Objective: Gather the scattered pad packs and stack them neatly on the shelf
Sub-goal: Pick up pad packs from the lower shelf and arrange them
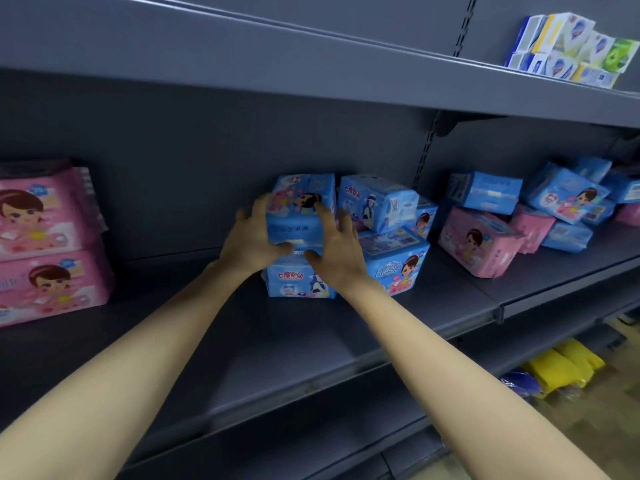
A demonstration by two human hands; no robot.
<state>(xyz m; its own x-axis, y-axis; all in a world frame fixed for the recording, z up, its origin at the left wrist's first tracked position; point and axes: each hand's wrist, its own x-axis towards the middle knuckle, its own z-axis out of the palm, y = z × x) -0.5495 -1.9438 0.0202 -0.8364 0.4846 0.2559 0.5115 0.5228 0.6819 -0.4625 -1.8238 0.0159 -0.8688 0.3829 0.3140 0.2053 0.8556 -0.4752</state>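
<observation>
Head view shows the left hand [252,237] and right hand [334,244] flanking the upper blue pack [301,202], fingers curled round its sides, as it sits lengthwise across the shelf [242,341] atop the lower blue pack [298,284], with a loose pink pack [481,240] well to that lower pack's right.

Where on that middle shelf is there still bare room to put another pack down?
Widest bare patch: the middle shelf between the pink stack and the blue stack, whose top pack the left hand and right hand hold. The strip in front is bare too. Right of it is crowded: neighbouring blue packs, then a jumbled pile.
</observation>
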